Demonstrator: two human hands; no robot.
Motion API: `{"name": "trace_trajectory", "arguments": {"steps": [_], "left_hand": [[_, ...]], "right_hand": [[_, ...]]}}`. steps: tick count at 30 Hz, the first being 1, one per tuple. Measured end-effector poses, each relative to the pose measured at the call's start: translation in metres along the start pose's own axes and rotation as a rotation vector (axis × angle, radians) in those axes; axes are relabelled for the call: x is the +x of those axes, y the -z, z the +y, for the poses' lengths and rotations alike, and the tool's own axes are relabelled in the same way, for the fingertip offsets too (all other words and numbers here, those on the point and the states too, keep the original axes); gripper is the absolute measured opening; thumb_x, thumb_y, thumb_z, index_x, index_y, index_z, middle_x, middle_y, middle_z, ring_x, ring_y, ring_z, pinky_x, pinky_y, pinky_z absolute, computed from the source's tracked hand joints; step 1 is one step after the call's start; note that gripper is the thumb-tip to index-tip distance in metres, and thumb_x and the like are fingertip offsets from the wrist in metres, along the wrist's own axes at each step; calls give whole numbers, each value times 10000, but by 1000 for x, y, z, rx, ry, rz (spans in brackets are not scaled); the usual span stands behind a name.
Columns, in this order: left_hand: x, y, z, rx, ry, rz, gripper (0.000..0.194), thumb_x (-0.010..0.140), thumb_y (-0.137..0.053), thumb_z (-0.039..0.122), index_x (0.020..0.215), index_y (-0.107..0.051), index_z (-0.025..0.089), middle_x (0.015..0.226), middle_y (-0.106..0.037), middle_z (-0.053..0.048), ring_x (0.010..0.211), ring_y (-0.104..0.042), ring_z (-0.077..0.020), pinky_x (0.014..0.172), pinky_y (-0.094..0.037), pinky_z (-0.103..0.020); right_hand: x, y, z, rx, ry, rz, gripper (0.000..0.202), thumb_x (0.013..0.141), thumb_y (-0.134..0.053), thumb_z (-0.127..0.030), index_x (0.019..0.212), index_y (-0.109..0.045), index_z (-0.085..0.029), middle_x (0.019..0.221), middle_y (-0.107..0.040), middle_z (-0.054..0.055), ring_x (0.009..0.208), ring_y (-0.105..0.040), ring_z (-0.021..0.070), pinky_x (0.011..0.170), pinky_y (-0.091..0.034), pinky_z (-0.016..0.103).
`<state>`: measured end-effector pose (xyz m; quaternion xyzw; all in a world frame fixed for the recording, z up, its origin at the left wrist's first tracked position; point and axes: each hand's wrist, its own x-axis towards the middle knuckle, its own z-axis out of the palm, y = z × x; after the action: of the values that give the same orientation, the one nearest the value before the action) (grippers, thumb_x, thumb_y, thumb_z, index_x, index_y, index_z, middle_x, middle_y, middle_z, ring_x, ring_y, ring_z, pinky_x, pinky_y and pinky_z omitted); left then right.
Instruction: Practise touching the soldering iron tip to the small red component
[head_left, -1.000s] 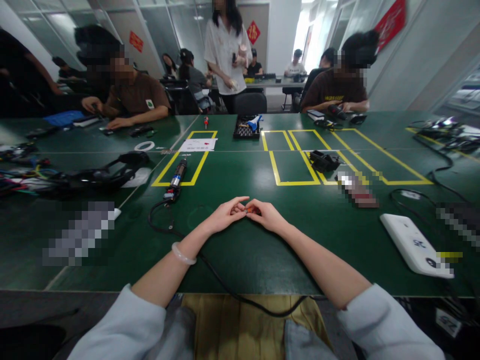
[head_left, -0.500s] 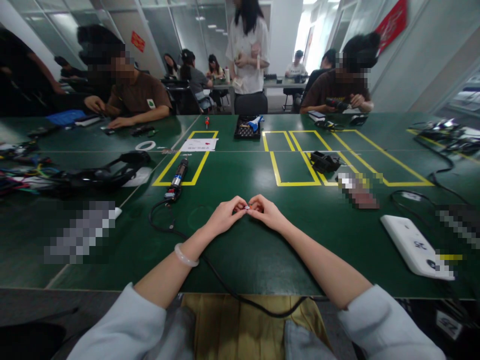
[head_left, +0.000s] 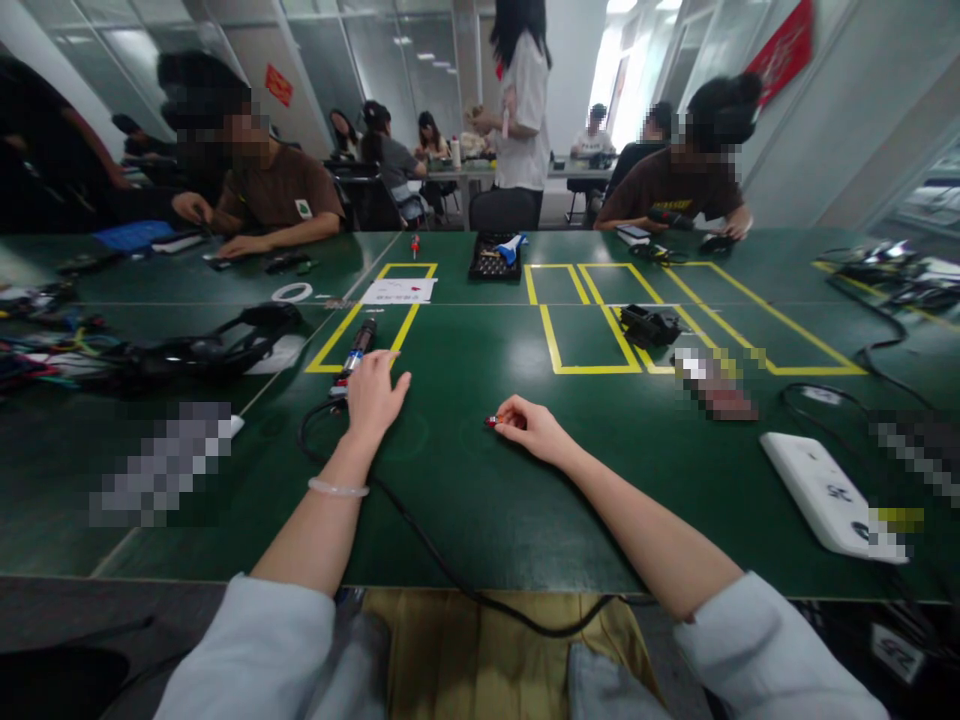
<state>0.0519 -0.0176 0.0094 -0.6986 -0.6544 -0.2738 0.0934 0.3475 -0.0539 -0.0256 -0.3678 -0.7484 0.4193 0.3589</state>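
Observation:
My left hand point(head_left: 375, 395) is over the lower part of a black electric screwdriver point(head_left: 365, 333), which lies on the table with a cable at its near end. Its fingers are stretched out and the thumb stands apart; whether they touch the tool I cannot tell. Near the middle of the green table point(head_left: 465, 520), my right hand point(head_left: 534, 430) pinches a small red and white part point(head_left: 492, 422) between thumb and fingers. Most of that part is covered by the fingertips, so its kind does not show.
A black cable point(head_left: 442, 560) runs from the screwdriver over the table's front edge. Yellow tape rectangles point(head_left: 596, 369), a black bracket-like part point(head_left: 649, 325), a black tray point(head_left: 493, 262) and a white power bank-like box point(head_left: 825, 490) lie around. Two people sit across the table.
My left hand has left the small part and moved left to the screwdriver, its fingers opening. My right hand stays in place with the part. A standing person in the back has turned.

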Motion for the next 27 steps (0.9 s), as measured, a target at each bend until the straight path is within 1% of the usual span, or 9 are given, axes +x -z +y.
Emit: {"name": "trace_trajectory", "arguments": {"steps": [2,3,6,9,12,16,19,22,27], "left_hand": [[3,5,-24,132,144,46,545,856,-529,379,1334,-457,127,1373,-455,-188,1258,-432,-351,1031,-354,-482],[4,7,-35,182,218,34,593,844,-544,399,1352,-436,112,1392,-434,-209,1257,-428,-370,1022,-359,-495],[4,12,-59,248,396,-138,619,837,-530,491,1318,-468,106,1334,-484,-240,1178,-490,-403,942,-412,-524],[6,12,-71,222,470,-282,586,844,-488,547,1273,-520,149,1246,-553,-216,1095,-548,-389,863,-457,-506],[9,12,-74,206,466,-292,579,826,-510,536,1278,-524,174,1250,-554,-194,1090,-558,-366,837,-476,-462],[10,10,-68,233,445,-303,568,783,-559,526,1235,-557,182,1239,-561,-180,1062,-576,-354,818,-487,-440],[9,8,-57,244,426,-295,570,771,-561,543,1214,-570,185,1197,-581,-173,1023,-595,-348,804,-492,-436],[5,6,-39,232,367,-295,549,778,-546,545,1187,-581,181,1167,-591,-163,998,-606,-341,789,-497,-425],[-5,3,0,179,214,-314,520,791,-546,518,1200,-569,197,1173,-588,-135,1001,-608,-315,786,-500,-394]], "right_hand": [[0,0,-1,-5,-1,-2,183,832,-612,-323,928,-568,-174,754,-586,-13,653,-525,110,632,-424,239],[-1,0,-1,-7,0,-2,179,831,-612,-318,927,-568,-174,751,-583,-14,652,-524,109,630,-423,238],[-1,0,-3,-15,0,-5,169,829,-614,-308,921,-567,-174,747,-577,-16,652,-522,109,629,-424,237],[-2,1,-4,-22,-7,-7,173,829,-615,-315,918,-566,-175,741,-577,-16,650,-522,110,628,-427,239],[-2,1,-3,-25,-8,-8,185,831,-616,-329,921,-570,-173,744,-582,-14,654,-524,112,631,-428,240],[-2,0,-1,-9,-5,-4,197,843,-609,-348,918,-576,-169,747,-586,-11,658,-525,111,628,-422,235],[-2,0,-2,-4,-8,1,197,846,-605,-354,901,-575,-166,725,-578,-16,636,-513,109,608,-411,230],[-1,0,-4,-13,-9,12,199,844,-605,-356,892,-573,-166,711,-571,-19,627,-505,108,602,-407,229],[0,-2,-5,-16,-6,20,208,840,-611,-363,905,-568,-171,736,-577,-13,639,-507,109,610,-411,229]]}}
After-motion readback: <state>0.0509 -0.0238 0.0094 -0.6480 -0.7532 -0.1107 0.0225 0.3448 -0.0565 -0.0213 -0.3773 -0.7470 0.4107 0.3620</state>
